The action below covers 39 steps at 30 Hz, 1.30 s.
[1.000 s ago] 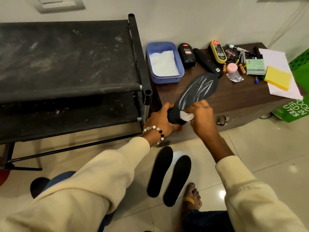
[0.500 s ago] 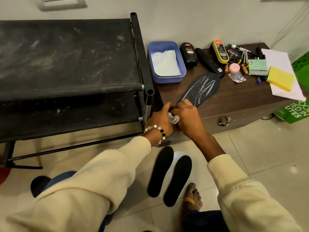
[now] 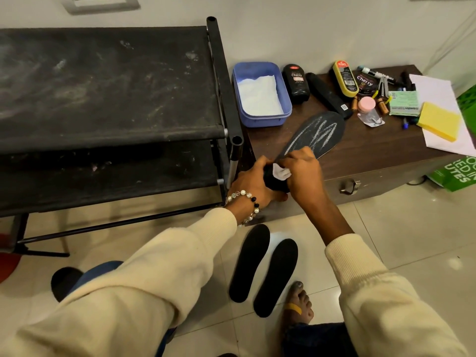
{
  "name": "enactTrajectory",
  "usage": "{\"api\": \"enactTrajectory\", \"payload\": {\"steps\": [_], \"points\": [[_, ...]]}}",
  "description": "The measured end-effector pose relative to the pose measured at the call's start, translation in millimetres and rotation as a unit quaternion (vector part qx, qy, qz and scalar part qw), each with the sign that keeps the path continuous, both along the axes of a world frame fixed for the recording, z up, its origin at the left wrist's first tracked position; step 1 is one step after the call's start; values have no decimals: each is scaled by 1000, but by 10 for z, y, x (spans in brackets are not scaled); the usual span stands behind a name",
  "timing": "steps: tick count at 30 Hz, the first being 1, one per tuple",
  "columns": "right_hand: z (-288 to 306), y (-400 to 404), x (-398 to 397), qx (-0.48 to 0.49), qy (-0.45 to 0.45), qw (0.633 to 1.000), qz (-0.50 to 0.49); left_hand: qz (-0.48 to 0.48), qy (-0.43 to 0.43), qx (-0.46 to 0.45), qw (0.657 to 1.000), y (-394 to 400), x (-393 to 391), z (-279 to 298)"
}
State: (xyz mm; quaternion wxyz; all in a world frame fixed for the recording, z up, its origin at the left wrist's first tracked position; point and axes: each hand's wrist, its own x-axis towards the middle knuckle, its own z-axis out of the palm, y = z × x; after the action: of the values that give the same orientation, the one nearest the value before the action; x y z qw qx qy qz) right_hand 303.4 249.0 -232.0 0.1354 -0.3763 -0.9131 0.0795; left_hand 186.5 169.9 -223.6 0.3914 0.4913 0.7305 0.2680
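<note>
A black insole (image 3: 318,132) with pale zigzag marks lies tilted over the front of a dark wooden chest (image 3: 373,155). My left hand (image 3: 253,181) grips its heel end from the left. My right hand (image 3: 302,173) pinches a small white wipe (image 3: 281,172) and presses it on the insole near the heel. Two more plain black insoles (image 3: 262,269) lie side by side on the tiled floor below my arms.
A black two-tier rack (image 3: 108,86) stands at the left. On the chest are a blue tub (image 3: 260,94) of white tissue, polish bottles (image 3: 295,82), a yellow sponge (image 3: 439,121), papers and small items. A green bag (image 3: 458,173) sits right. My bare foot (image 3: 297,307) is near the floor insoles.
My right hand slid with the wipe down the insole toward its heel and has now shifted slightly back up. My left hand kept its grip on the heel end.
</note>
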Motion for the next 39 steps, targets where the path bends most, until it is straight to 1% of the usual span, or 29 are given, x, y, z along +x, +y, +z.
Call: {"api": "enactTrajectory", "payload": {"steps": [1,2,5,7,8,10,11,12,13,14,15,16,17,18,20,21,23,25,28,30,34,36,37,39], "points": [[21,-37,-4,-2,14,1000,-18,0,0,1,1000,-2,1,-3],[15,-69,-19,-2,21,1000,-5,-1,7,2,1000,1,1,-9],[75,-163,-112,32,-6,996,88,-10,37,-14,999,7,-4,-8],[126,-107,-83,31,17,996,87,-3,15,-10,1000,3,-5,-11],[144,-71,-29,35,30,997,54,1,1,-7,1000,-9,-1,7],[221,-6,106,35,47,995,-80,-2,-11,-9,1000,-25,7,37],[247,32,182,13,64,984,-165,-4,-9,-9,1000,-30,7,38],[252,65,240,-25,103,966,-235,-5,-7,-9,1000,-34,8,41],[273,68,261,-79,153,946,-275,-6,-5,-9,1000,-39,7,42],[272,61,264,-126,196,929,-287,-6,-2,-8,1000,-42,9,50],[275,40,239,-152,222,923,-276,-4,5,-11,1000,-45,12,49],[280,14,198,-168,225,926,-254,0,13,-14,1000,-50,20,48],[288,-21,151,-169,209,937,-224,6,20,-11,1000,-54,29,50],[289,-49,101,-155,179,952,-193,11,24,-5,1000,-60,37,60],[278,-71,16,-94,92,980,-146,20,28,9,999,-62,46,71],[257,-71,-14,-64,55,987,-137,23,29,13,999,-62,51,68],[220,-75,-56,-44,20,989,-140,27,33,13,999,-66,63,67],[214,-110,-114,-39,20,992,-117,31,38,12,999,-58,72,57],[257,-129,-163,-37,34,999,-7,56,32,0,998,-42,59,35],[278,-111,-121,-44,23,998,45,68,12,-5,998,-40,50,18],[333,-54,-51,-49,2,993,106,79,-4,-24,997,-19,58,11],[344,-61,-91,-38,7,993,110,85,-12,-31,996,-10,62,12],[329,-59,-102,-29,14,996,89,84,-16,-34,996,-11,63,12],[295,-38,-84,-25,14,1000,4,77,-19,-42,996,-22,64,22]]}}
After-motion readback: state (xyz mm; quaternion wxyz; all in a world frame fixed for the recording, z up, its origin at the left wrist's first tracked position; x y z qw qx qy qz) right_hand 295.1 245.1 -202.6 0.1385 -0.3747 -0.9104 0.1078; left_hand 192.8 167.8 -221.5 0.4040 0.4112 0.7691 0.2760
